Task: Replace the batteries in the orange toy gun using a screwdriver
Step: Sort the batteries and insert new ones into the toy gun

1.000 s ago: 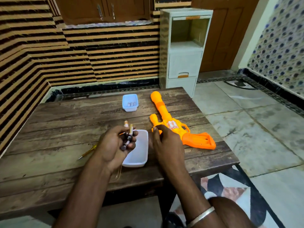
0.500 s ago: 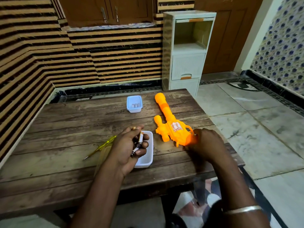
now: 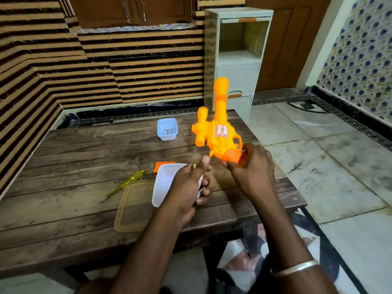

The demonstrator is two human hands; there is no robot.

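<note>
Orange plastic toy gun [image 3: 218,134]: bright orange; side sticker white with red marks
Small flat orange plastic cover [image 3: 159,166]: same orange
Slim yellow-handled screwdriver [image 3: 127,182]: translucent yellow handle, grey shaft
Small cylindrical batteries [image 3: 200,186]: white and dark, blurred
Rectangular white plastic tub [image 3: 164,183]: plain white
Small pale blue plastic tub [image 3: 167,134]: plain
Dark brown wooden plank table [image 3: 74,155]: streaked grain
Back wall tiles [image 3: 42,60]: tan and dark brown horizontal stripes
Right wall tiles [image 3: 360,60]: white, blue dots
</note>
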